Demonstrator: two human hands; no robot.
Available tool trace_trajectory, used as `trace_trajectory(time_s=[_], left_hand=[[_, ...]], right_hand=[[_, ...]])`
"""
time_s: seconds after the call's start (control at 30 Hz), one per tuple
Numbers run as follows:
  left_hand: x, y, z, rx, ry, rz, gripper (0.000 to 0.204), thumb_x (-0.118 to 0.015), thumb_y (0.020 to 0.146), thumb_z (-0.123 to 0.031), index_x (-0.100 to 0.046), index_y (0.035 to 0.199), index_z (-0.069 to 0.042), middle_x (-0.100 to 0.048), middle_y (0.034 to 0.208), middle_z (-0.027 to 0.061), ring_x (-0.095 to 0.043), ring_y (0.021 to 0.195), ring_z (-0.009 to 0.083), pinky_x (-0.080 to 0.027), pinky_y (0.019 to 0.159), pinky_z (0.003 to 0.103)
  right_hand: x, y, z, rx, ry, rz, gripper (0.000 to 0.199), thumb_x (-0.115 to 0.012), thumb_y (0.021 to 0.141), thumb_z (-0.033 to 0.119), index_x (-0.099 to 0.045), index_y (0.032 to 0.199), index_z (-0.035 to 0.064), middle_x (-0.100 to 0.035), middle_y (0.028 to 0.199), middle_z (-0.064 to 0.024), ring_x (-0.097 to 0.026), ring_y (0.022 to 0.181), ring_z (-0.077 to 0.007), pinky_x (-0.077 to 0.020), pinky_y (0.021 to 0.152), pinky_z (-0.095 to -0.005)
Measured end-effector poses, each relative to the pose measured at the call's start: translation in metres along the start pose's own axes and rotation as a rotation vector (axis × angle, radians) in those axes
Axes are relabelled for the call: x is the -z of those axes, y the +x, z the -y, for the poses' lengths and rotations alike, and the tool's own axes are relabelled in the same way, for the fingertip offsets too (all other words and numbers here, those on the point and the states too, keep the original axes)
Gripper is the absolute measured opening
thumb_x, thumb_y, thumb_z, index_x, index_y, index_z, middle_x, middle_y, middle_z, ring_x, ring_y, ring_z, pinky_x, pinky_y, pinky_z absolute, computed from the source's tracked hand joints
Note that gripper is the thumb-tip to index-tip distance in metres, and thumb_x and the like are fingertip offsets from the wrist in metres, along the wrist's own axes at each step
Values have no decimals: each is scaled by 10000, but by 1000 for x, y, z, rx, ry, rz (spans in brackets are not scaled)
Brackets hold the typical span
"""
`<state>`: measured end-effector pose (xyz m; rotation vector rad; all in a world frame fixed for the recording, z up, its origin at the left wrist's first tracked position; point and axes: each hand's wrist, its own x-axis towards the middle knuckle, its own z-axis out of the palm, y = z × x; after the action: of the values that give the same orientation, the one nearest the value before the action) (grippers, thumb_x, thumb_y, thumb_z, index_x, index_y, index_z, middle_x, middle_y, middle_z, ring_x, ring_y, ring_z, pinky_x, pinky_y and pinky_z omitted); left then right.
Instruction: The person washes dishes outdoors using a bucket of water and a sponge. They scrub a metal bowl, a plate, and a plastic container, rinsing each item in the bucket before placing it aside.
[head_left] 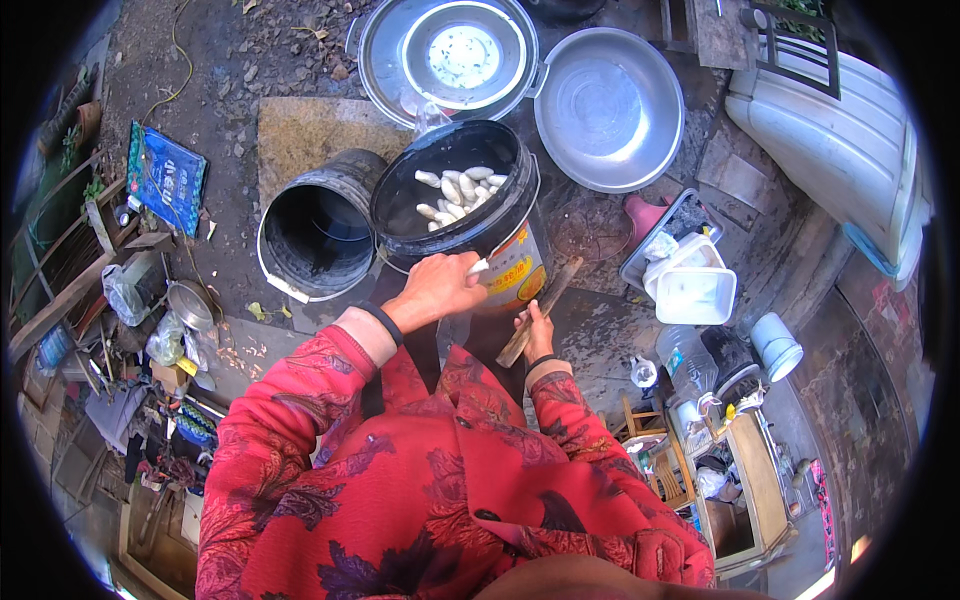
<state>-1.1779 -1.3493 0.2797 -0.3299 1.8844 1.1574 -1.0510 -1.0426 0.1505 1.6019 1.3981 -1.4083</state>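
A black bucket (518,240) with a yellow-orange label stands in front of me, tilted a little. Inside it lie several white oblong pieces (465,190) whose kind I cannot make out. My left hand (438,290) is closed at the bucket's near side, around the white grip of its handle (479,267). Lower and to the right, my right hand (536,328) grips a flat wooden stick (552,295), which slants up to the right beside the bucket. Left of the full bucket, a second black bucket (335,190) leans with its dark mouth toward me.
Beyond the buckets sit a wide metal basin (375,60) with a smaller pan in it, and a bare metal basin (610,170). White plastic tubs (697,295) are at the right, near a large pale tub (830,140). Clutter lines the left, with a blue bag (168,180).
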Motion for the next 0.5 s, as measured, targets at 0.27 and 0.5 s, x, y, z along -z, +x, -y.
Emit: trace_trajectory(time_s=[0.27,0.5], left_hand=[[0,0,0,-10,-3,7,232,-577,688,-264,-556,801,-63,-624,698,210,-616,708,412,-475,675,493],[-2,0,1,-12,3,-24,227,-604,698,-284,-547,765,-74,-606,662,169,-599,674,385,-454,613,464]], right_hand=[[-2,-7,2,-6,13,-28,198,-644,873,242,-534,910,82,-529,715,-18,-539,621,-126,-521,566,-285],[-3,-10,1,-12,31,-8,189,-640,876,234,-533,921,86,-526,716,-9,-540,636,-121,-520,578,-288]])
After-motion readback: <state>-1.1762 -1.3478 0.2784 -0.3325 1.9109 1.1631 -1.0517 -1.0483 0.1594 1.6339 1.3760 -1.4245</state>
